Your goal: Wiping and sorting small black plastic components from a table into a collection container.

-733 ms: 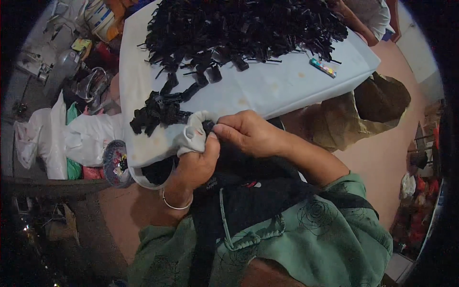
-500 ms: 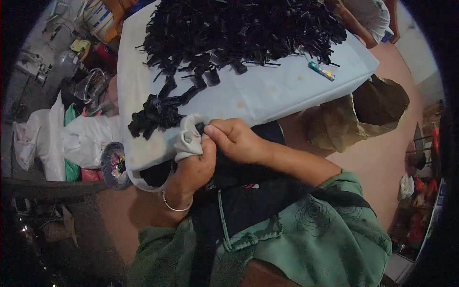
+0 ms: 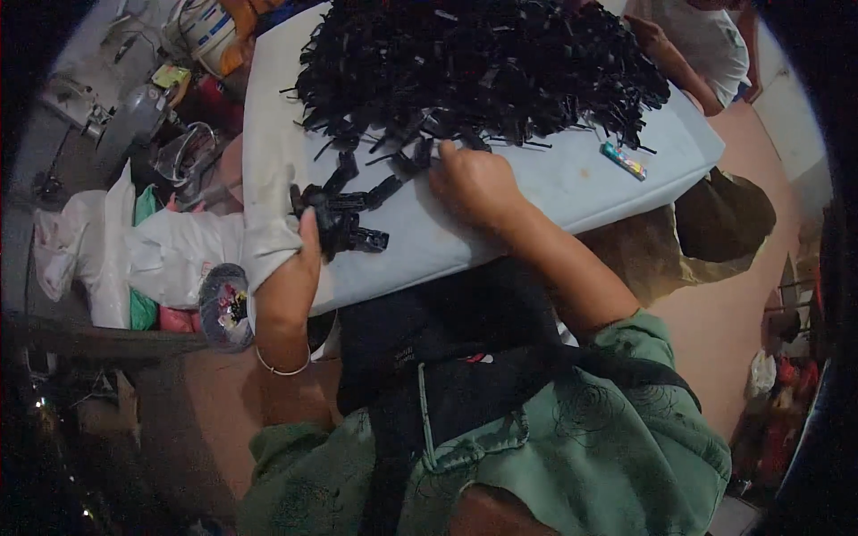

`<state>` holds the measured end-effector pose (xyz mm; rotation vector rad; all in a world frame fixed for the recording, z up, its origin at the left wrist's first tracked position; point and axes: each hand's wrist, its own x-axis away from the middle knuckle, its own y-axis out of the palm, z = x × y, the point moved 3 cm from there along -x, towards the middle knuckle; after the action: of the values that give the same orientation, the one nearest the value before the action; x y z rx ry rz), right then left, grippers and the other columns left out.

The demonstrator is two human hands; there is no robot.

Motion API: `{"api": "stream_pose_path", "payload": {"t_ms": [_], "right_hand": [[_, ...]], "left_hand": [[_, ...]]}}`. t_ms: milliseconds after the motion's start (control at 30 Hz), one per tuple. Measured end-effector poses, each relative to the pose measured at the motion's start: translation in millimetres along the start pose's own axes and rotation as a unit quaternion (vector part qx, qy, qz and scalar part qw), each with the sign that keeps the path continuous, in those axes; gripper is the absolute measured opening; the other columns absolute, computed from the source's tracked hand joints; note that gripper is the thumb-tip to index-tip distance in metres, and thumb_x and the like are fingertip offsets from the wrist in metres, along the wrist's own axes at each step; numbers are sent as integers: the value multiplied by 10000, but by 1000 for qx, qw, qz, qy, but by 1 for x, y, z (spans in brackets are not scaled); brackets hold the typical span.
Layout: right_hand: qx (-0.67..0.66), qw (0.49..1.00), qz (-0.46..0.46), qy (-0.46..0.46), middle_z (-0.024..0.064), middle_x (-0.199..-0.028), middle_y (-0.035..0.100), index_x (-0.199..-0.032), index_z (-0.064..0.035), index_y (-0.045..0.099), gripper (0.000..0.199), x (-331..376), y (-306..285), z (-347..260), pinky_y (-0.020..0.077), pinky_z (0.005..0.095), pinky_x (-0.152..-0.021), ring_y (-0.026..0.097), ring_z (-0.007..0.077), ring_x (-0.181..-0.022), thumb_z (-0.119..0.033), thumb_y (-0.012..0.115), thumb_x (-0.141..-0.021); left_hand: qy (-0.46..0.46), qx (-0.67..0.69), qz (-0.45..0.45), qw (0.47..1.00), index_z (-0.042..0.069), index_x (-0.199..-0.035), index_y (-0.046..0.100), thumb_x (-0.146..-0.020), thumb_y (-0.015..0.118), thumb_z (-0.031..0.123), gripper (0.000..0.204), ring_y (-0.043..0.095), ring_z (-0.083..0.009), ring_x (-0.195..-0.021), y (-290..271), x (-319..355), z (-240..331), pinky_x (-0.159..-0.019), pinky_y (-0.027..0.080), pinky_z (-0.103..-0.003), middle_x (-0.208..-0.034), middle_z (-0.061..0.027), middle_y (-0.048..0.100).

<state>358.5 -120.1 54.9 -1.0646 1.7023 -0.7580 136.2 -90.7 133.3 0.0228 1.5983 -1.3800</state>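
A large heap of small black plastic parts [image 3: 483, 71], many with thin prongs, covers the far side of the pale padded table [image 3: 536, 196]. At its near edge my right hand [image 3: 478, 183] has its fingers curled and closed on a black plastic part [image 3: 418, 156]. My left hand [image 3: 284, 277], partly wrapped in white cloth [image 3: 273, 234], rests at the table's left side. Its thumb stretches along a smaller pile of black parts [image 3: 335, 219]; its fingers are covered and blurred, so their grip does not show.
A small colourful tube-shaped packet [image 3: 623, 161] lies right of the heap. Left of the table stand a clear bowl [image 3: 223, 308] of small bits and white plastic bags [image 3: 174, 255]. An open brown sack [image 3: 661, 250] is at the right. Another person's arm [image 3: 684, 62] shows at the far right.
My hands were together over the near table edge on a small black piece. They have parted: the right moved forward to the heap, the left moved left beside the small pile.
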Motion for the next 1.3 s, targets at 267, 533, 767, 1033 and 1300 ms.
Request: {"api": "stream_pose_path", "payload": {"t_ms": [267, 533, 767, 1033, 1300], "right_hand": [[-58, 998, -10, -37, 168, -691, 572, -872, -26, 485, 230, 10, -20, -15, 437, 445, -567, 553, 363, -637, -207, 555, -748], [-11, 997, -56, -50, 164, -673, 568, -850, -31, 460, 253, -13, 3, -26, 448, 435, -543, 560, 354, -623, -231, 564, -736], [-2, 1000, 1, 30, 177, -669, 569, -819, -24, 474, 246, -2, -5, -24, 452, 440, -552, 565, 352, -627, -248, 542, -745], [-38, 999, 35, 12, 178, -695, 576, -835, -25, 509, 226, 2, -4, -17, 451, 429, -563, 567, 345, -630, -230, 548, -750], [-34, 999, 33, 7, 170, -683, 570, -798, -32, 469, 220, 1, -5, -18, 446, 436, -552, 564, 345, -627, -236, 539, -754]], "left_hand": [[-174, 185, -13, 967, 20, -926, 583, -767, 518, 67, 178, 572, -304, -774, 14, 30, -4, -687, 453, -343, -840, -172, 581], [48, -51, -172, 983, 85, -1010, 561, -588, 691, 195, 455, 490, -340, -931, 29, -6, 58, -779, 405, -413, -987, -167, 526], [87, -70, -148, 983, 110, -908, 588, -627, 630, 329, 358, 508, -315, -913, 53, -20, 14, -751, 377, -470, -1009, -162, 539], [9, -87, -162, 983, 91, -779, 606, -679, 566, 229, 174, 543, -308, -767, 53, 1, -26, -699, 429, -396, -758, -120, 577], [-52, -185, -48, 980, 69, -671, 609, -679, 537, 229, 175, 557, -297, -680, 20, 55, -112, -642, 439, -391, -682, -127, 579]]}}
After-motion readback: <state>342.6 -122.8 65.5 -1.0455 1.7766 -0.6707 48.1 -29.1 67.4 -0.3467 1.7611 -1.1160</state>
